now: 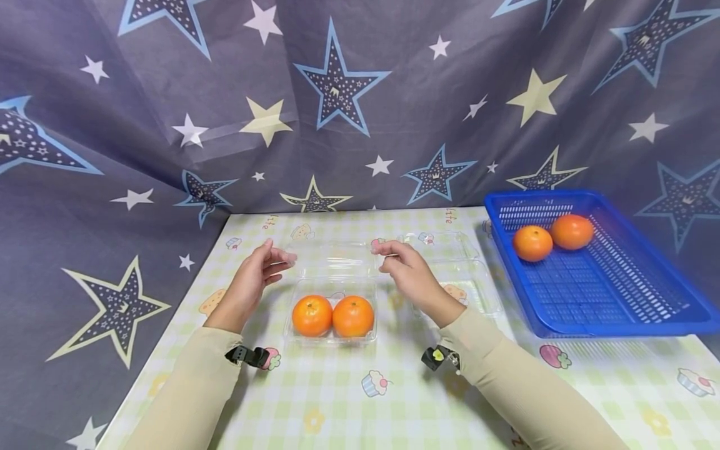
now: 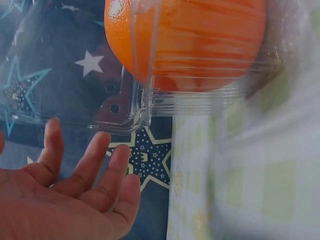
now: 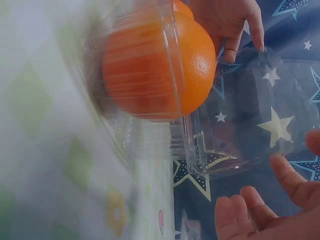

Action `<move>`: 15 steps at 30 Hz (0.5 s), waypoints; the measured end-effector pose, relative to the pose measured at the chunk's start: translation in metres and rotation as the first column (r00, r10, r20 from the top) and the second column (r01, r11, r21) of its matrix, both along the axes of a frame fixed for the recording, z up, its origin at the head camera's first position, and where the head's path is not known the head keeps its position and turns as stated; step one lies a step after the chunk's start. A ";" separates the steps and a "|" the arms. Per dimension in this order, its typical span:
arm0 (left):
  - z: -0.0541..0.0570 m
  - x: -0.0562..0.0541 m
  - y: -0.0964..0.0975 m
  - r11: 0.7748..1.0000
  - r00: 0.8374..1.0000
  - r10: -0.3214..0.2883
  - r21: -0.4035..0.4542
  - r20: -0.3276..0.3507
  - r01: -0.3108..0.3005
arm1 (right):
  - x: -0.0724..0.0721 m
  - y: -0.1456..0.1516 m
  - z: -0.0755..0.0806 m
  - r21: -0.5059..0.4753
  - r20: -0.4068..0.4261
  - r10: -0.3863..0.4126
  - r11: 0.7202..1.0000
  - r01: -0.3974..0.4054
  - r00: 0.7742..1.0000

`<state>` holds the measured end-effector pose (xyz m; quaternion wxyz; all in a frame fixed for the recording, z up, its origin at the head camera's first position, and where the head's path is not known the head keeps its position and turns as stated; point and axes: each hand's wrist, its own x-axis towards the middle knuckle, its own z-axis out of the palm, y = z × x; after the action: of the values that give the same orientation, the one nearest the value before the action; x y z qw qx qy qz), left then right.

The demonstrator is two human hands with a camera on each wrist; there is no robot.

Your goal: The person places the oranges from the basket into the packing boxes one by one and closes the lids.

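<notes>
A clear plastic clamshell box (image 1: pixel 332 339) stands in front of me with its lid (image 1: pixel 336 259) raised at the far side. Two oranges (image 1: pixel 312 315) (image 1: pixel 353 316) sit side by side in its base. My left hand (image 1: pixel 251 280) is at the lid's left edge, fingers loosely extended, fingertips at the plastic in the left wrist view. At the lid's right edge is my right hand (image 1: pixel 413 275). In the right wrist view its index fingertip (image 3: pixel 278 161) meets the lid's rim, while the other fingers stay apart from it.
To the right, a second clear box (image 1: pixel 472 287) lies with its lid back. Beyond it stands a blue plastic basket (image 1: pixel 607 328) holding two oranges (image 1: pixel 532 243) (image 1: pixel 572 232). A star-patterned curtain (image 1: pixel 360 162) hangs behind the checked tablecloth (image 1: pixel 337 400).
</notes>
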<state>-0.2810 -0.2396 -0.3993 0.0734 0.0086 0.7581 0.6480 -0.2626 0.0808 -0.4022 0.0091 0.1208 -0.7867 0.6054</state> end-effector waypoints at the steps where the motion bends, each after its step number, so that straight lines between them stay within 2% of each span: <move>1: 0.000 0.001 0.000 1.000 1.000 0.004 -0.001 0.002 -0.004 | 0.001 0.000 0.001 -0.014 0.011 -0.001 1.000 0.002 1.000; 4: 0.000 0.002 0.000 1.000 1.000 0.027 -0.014 0.016 -0.027 | 0.004 -0.001 0.001 -0.020 0.044 -0.009 1.000 0.010 0.999; 9: -0.003 0.002 -0.001 0.998 0.998 0.052 -0.021 0.017 -0.052 | 0.004 -0.004 -0.002 0.038 0.023 -0.028 0.999 0.027 0.999; 15: -0.009 0.005 -0.007 1.000 0.999 -0.015 -0.025 -0.037 0.014 | 0.006 -0.008 -0.003 0.061 0.019 -0.069 0.996 0.068 0.997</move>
<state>-0.2764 -0.2465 -0.4082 0.0640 0.0252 0.7672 0.6377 -0.2570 0.0728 -0.4057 0.0182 0.0876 -0.8083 0.5819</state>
